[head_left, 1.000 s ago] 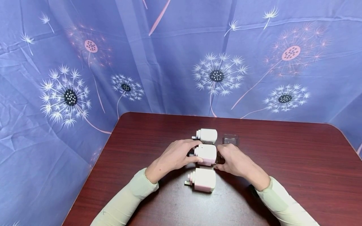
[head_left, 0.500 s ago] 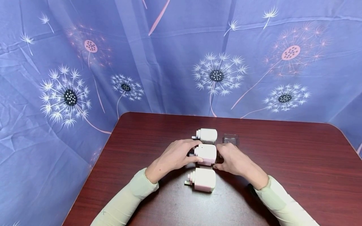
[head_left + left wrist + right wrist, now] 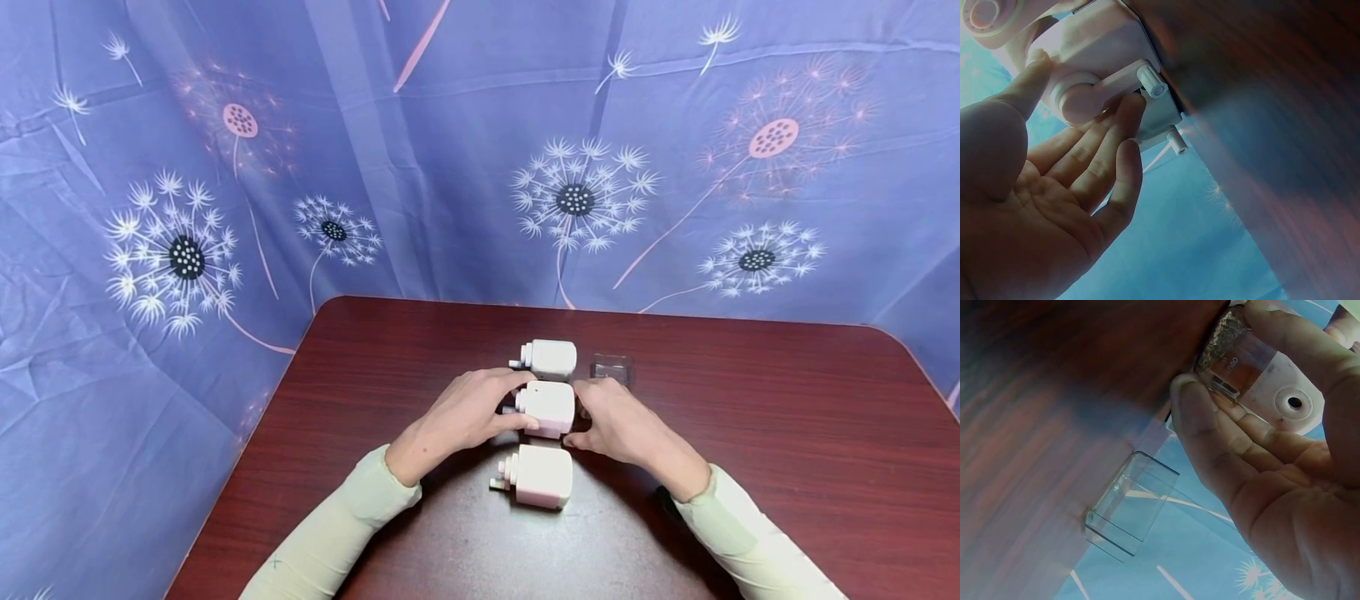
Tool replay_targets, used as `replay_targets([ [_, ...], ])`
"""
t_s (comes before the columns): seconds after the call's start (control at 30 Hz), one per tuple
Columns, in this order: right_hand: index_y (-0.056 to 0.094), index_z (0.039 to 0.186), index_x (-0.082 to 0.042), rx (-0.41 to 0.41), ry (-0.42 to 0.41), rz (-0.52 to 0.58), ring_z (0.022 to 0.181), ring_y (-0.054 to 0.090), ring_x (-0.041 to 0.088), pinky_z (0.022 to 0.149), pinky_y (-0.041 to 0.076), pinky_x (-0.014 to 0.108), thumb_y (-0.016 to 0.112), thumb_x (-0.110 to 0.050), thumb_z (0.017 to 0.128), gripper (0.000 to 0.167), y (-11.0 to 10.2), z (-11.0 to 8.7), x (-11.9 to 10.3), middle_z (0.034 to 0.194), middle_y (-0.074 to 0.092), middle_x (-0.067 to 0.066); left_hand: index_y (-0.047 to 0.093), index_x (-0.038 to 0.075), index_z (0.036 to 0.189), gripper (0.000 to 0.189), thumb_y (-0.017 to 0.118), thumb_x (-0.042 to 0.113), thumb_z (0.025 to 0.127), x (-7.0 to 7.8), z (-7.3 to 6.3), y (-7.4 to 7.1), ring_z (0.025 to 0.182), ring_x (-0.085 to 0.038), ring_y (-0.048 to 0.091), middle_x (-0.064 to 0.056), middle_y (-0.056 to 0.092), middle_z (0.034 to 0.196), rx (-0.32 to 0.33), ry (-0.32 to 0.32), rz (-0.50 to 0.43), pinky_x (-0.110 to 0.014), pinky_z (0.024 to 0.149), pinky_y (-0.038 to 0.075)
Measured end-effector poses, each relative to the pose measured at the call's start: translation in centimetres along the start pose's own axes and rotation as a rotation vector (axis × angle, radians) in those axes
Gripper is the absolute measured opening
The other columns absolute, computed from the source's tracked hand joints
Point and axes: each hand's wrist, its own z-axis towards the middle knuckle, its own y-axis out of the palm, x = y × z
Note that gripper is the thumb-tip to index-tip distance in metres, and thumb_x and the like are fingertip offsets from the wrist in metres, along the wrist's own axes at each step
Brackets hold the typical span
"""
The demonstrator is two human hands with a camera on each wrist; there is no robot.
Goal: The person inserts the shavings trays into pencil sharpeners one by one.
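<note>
Three pale hand-crank pencil sharpeners stand in a row in the head view. My left hand grips the middle sharpener from the crank side, thumb and fingers along its body. Its crank handle shows in the left wrist view. On the opposite side, my right hand holds a clear shavings drawer between thumb and fingers, at the face with the round pencil hole. Shavings lie inside this drawer. Much of the drawer is hidden by the right hand in the head view.
Beyond the right hand, a second clear drawer lies on the dark red wood table. The far sharpener and near sharpener stand close on either side of the middle one. A blue dandelion-print cloth hangs behind.
My right hand has shifted slightly left, closer to the middle sharpener. The left hand and the sharpeners stay in place.
</note>
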Motion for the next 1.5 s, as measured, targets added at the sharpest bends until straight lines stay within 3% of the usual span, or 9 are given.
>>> replay_targets([
  [0.33, 0.066, 0.098, -0.009, 0.011, -0.005, 0.03, 0.08, 0.063, 0.013, 0.074, 0.057, 0.037, 0.099, -0.018, 0.071, 0.043, 0.34, 0.32, 0.46, 0.086, 0.067, -0.006, 0.064, 0.018, 0.143, 0.058, 0.077, 0.048, 0.096, -0.03, 0.01, -0.1, 0.109, -0.017, 0.071, -0.001, 0.073, 0.128, -0.001, 0.008, -0.014, -0.039, 0.09, 0.058],
  [0.63, 0.066, 0.096, -0.008, 0.014, 0.003, 0.037, 0.074, 0.06, 0.012, 0.068, 0.053, 0.034, 0.099, -0.018, 0.069, 0.044, 0.32, 0.62, 0.4, 0.081, 0.065, -0.006, 0.064, 0.019, 0.143, 0.057, 0.077, 0.049, 0.096, -0.08, 0.05, -0.15, 0.106, -0.016, 0.071, -0.001, 0.073, 0.125, 0.004, 0.01, -0.002, -0.038, 0.089, 0.058],
  [1.23, 0.068, 0.104, -0.004, 0.019, 0.024, 0.083, 0.082, 0.064, 0.016, 0.075, 0.057, 0.039, 0.099, -0.016, 0.069, 0.048, 0.63, 0.49, 0.19, 0.088, 0.069, -0.003, 0.066, 0.022, 0.14, 0.057, 0.078, 0.053, 0.094, -0.28, 0.18, -0.07, 0.102, -0.014, 0.07, 0.003, 0.073, 0.122, 0.001, 0.006, -0.044, -0.036, 0.087, 0.057],
  [1.5, 0.068, 0.105, -0.004, 0.023, 0.03, 0.071, 0.087, 0.067, 0.02, 0.079, 0.059, 0.042, 0.099, -0.016, 0.069, 0.049, 0.54, 0.43, 0.03, 0.09, 0.07, -0.002, 0.065, 0.023, 0.141, 0.058, 0.075, 0.057, 0.095, -0.45, 0.25, -0.11, 0.094, -0.01, 0.069, 0.006, 0.073, 0.119, 0.011, 0.04, 0.029, -0.034, 0.081, 0.057],
])
